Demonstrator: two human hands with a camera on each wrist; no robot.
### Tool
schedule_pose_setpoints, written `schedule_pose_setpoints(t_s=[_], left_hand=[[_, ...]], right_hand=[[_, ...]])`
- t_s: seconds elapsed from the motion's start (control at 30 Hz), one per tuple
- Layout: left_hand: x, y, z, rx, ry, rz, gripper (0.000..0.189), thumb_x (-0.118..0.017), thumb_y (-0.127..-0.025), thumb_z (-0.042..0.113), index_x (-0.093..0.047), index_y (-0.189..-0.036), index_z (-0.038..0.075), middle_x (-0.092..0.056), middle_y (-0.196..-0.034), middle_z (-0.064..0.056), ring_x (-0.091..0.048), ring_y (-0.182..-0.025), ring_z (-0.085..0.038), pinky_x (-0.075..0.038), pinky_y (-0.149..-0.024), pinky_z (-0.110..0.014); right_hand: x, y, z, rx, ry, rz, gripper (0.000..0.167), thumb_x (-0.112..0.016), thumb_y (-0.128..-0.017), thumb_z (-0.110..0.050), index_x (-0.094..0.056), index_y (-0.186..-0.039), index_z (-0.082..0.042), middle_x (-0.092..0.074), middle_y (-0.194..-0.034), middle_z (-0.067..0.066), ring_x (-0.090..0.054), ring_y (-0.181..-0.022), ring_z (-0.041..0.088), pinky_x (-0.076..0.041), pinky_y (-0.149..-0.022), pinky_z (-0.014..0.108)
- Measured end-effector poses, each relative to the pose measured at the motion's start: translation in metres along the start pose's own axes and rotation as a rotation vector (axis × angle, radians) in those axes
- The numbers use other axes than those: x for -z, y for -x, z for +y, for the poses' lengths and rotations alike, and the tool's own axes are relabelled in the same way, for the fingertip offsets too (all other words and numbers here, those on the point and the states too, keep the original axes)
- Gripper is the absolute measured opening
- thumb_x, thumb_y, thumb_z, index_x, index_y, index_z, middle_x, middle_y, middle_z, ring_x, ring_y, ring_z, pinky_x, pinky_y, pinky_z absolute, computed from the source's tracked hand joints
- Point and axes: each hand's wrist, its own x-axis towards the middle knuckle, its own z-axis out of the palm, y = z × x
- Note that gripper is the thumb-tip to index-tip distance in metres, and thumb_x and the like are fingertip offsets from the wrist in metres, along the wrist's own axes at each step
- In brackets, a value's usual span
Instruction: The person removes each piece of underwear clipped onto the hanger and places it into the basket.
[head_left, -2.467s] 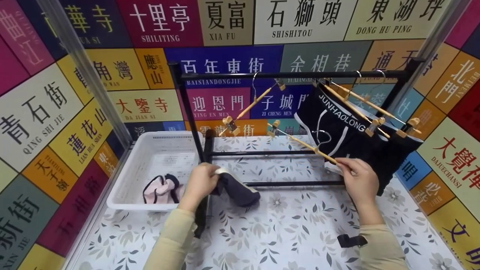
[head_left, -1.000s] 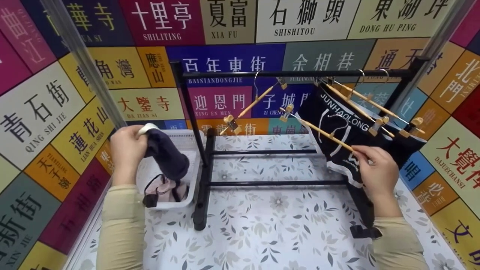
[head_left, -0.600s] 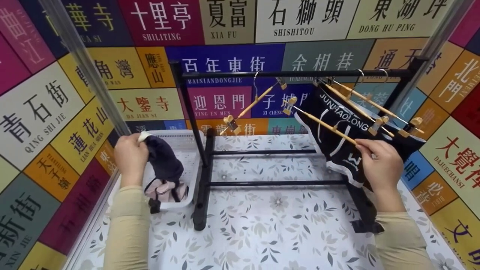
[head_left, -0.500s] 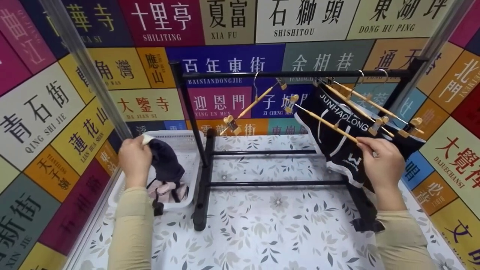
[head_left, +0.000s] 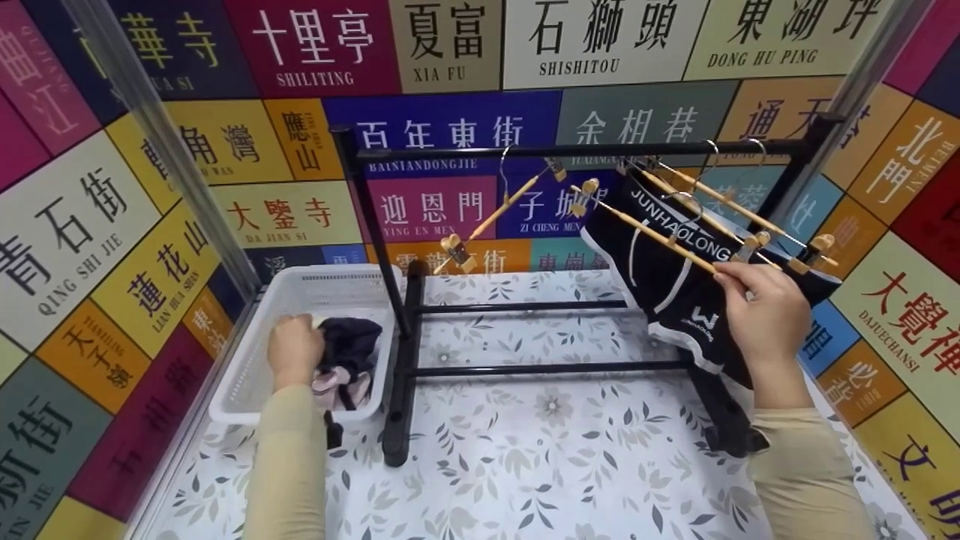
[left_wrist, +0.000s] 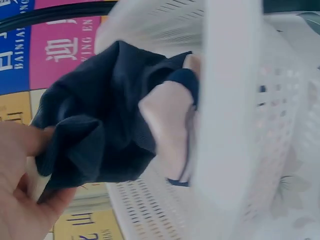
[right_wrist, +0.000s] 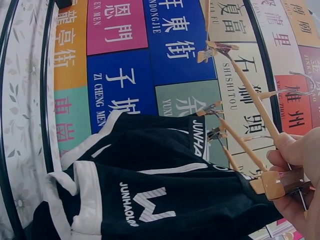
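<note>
My left hand (head_left: 295, 349) reaches into the white basket (head_left: 217, 401) and pinches a dark navy garment (head_left: 349, 341) by its cream edge. The cloth hangs down onto a pink garment with dark trim (head_left: 341, 390) in the basket. In the left wrist view, thumb and fingers grip the navy garment (left_wrist: 95, 115) close up. My right hand (head_left: 769, 319) holds one end of a wooden clip hanger (head_left: 652, 232), off the rail and with nothing in its visible far clip. Behind it, black boxer briefs (head_left: 675, 277) with white trim hang from another hanger.
A black rack (head_left: 465, 151) stands across the table, its left leg beside the basket. An unloaded clip hanger (head_left: 502, 206) hangs on its left part. More dark clothing hangs at the right, partly hidden. The patterned wall (head_left: 450, 112) closes the back.
My left hand first carried the navy garment left from the rack to above the basket, then lowered it onto the pink garment. My right hand raised the hanger, mostly earlier, still gripping it.
</note>
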Motion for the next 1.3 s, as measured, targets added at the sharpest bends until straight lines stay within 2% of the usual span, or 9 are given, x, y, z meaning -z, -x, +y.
schedule_pose_setpoints(t_s=[0.1,0.17,0.3,0.47,0.63,0.8,0.97,1.17,1.3], left_hand=[[-0.003,0.005,-0.003,0.008,-0.050,-0.233,0.033,-0.058,-0.098,0.022,-0.063,-0.107,-0.009,-0.060,-0.108,-0.034,-0.058,-0.101,-0.051,-0.047,-0.086,-0.060],[-0.006,0.008,-0.004,-0.009,-0.067,-0.349,0.034,-0.056,-0.098,0.025,-0.063,-0.106,-0.008,-0.061,-0.109,-0.033,-0.059,-0.102,-0.050,-0.047,-0.087,-0.060],[-0.009,0.014,-0.002,-0.024,-0.071,-0.455,0.033,-0.058,-0.097,0.025,-0.063,-0.104,-0.006,-0.064,-0.111,-0.029,-0.061,-0.103,-0.047,-0.048,-0.087,-0.058],[-0.015,0.018,0.000,-0.010,-0.087,-0.514,0.035,-0.061,-0.095,0.027,-0.063,-0.108,-0.006,-0.063,-0.113,-0.028,-0.061,-0.103,-0.045,-0.048,-0.087,-0.058],[-0.020,0.025,-0.002,-0.010,-0.096,-0.584,0.030,-0.066,-0.092,0.025,-0.063,-0.096,-0.004,-0.065,-0.102,-0.025,-0.062,-0.092,-0.038,-0.048,-0.087,-0.056],[-0.023,0.031,-0.001,-0.034,-0.102,-0.629,0.028,-0.067,-0.090,0.025,-0.065,-0.092,-0.003,-0.065,-0.101,-0.024,-0.062,-0.090,-0.036,-0.048,-0.089,-0.055],[-0.025,0.033,0.002,-0.050,-0.112,-0.624,0.030,-0.067,-0.090,0.025,-0.067,-0.096,-0.004,-0.066,-0.103,-0.024,-0.063,-0.092,-0.037,-0.049,-0.088,-0.054],[-0.027,0.032,0.004,-0.003,-0.125,-0.591,0.034,-0.064,-0.093,0.026,-0.064,-0.106,-0.006,-0.064,-0.109,-0.026,-0.062,-0.098,-0.042,-0.046,-0.089,-0.059],[-0.028,0.030,0.009,-0.050,-0.142,-0.531,0.030,-0.063,-0.094,0.026,-0.064,-0.102,-0.003,-0.064,-0.107,-0.026,-0.061,-0.098,-0.045,-0.045,-0.087,-0.062]], right_hand=[[0.001,-0.004,-0.002,-0.004,-0.006,-0.008,0.009,-0.075,-0.089,-0.013,-0.079,-0.096,-0.008,-0.073,-0.093,0.013,-0.063,-0.085,0.033,-0.043,-0.073,0.042],[0.002,-0.006,-0.003,-0.009,0.000,-0.015,0.010,-0.075,-0.089,-0.013,-0.079,-0.097,-0.008,-0.073,-0.093,0.013,-0.063,-0.084,0.033,-0.043,-0.073,0.043],[0.002,-0.010,-0.004,-0.012,0.028,-0.023,0.012,-0.074,-0.090,-0.016,-0.078,-0.098,-0.008,-0.072,-0.092,0.014,-0.062,-0.083,0.034,-0.042,-0.070,0.043],[0.001,-0.017,-0.005,-0.014,0.050,-0.017,0.012,-0.073,-0.091,-0.017,-0.079,-0.099,-0.009,-0.072,-0.093,0.013,-0.062,-0.081,0.033,-0.041,-0.066,0.043],[-0.001,-0.026,-0.009,-0.014,0.055,-0.024,0.013,-0.073,-0.091,-0.018,-0.079,-0.099,-0.010,-0.073,-0.096,0.012,-0.064,-0.086,0.033,-0.045,-0.069,0.047],[-0.004,-0.034,-0.012,-0.012,0.081,-0.035,0.014,-0.072,-0.092,-0.021,-0.079,-0.100,-0.011,-0.073,-0.095,0.012,-0.062,-0.080,0.034,-0.041,-0.062,0.048],[-0.006,-0.043,-0.013,-0.032,0.102,-0.042,0.016,-0.071,-0.093,-0.022,-0.079,-0.101,-0.011,-0.072,-0.096,0.012,-0.064,-0.084,0.035,-0.042,-0.062,0.050],[-0.008,-0.052,-0.015,-0.054,0.104,-0.058,0.016,-0.071,-0.093,-0.022,-0.079,-0.102,-0.010,-0.073,-0.101,0.012,-0.066,-0.091,0.036,-0.045,-0.065,0.052],[-0.008,-0.055,-0.018,-0.076,0.110,-0.072,0.017,-0.070,-0.093,-0.022,-0.078,-0.103,-0.010,-0.072,-0.102,0.012,-0.065,-0.090,0.036,-0.043,-0.064,0.052]])
